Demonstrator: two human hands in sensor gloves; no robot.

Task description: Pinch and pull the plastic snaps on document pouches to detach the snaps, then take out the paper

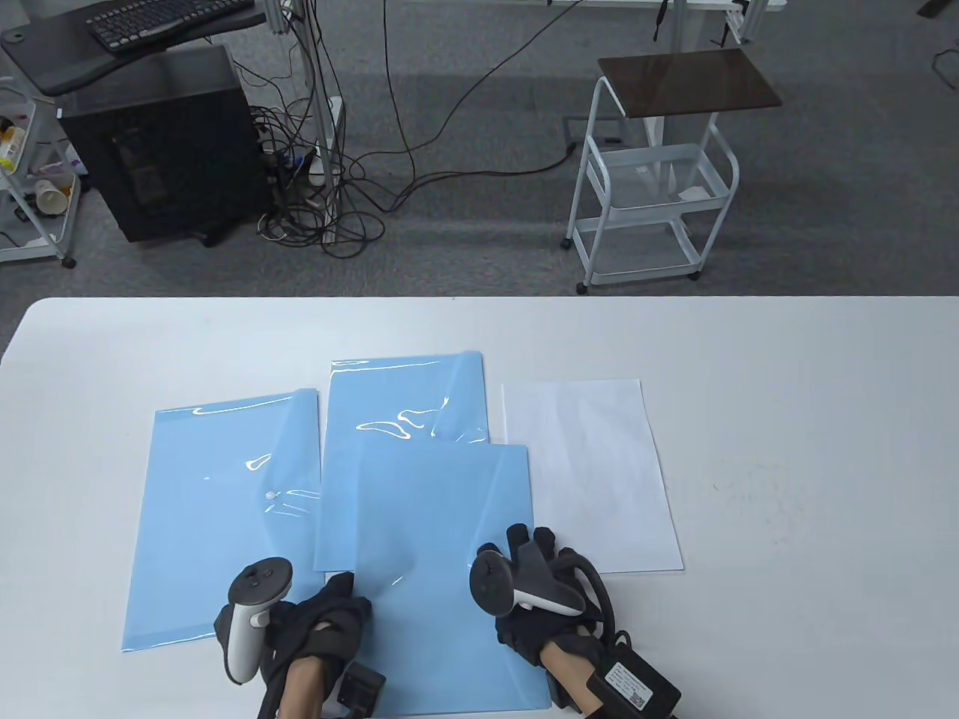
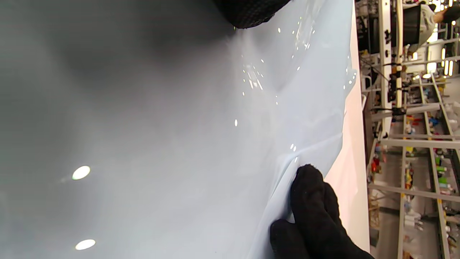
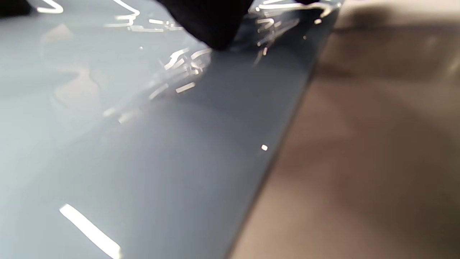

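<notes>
Left hand: the gloved left hand (image 1: 330,610) grips the near left edge of the front translucent blue plastic document pouch (image 1: 442,569), fingers curled on it; in the left wrist view its black fingertips (image 2: 309,201) pinch the pouch's edge (image 2: 287,172).
Right hand: the gloved right hand (image 1: 543,592) lies on the front pouch's right edge, fingers (image 1: 528,539) fairly straight and pressing; a fingertip (image 3: 212,25) touches the film.
Front pouch: lies on the white table (image 1: 787,419) at its near edge, overlapping the middle blue pouch (image 1: 404,419) behind it.
Left blue pouch: (image 1: 217,509) lies left of the front pouch, white snap (image 1: 268,495) fastened.
White paper sheet: (image 1: 592,472) lies flat, just right of the front pouch.
Writing: label on the right wrist box (image 1: 629,678), unreadable.
Open room: bare table right of the sheet and behind the pouches.
</notes>
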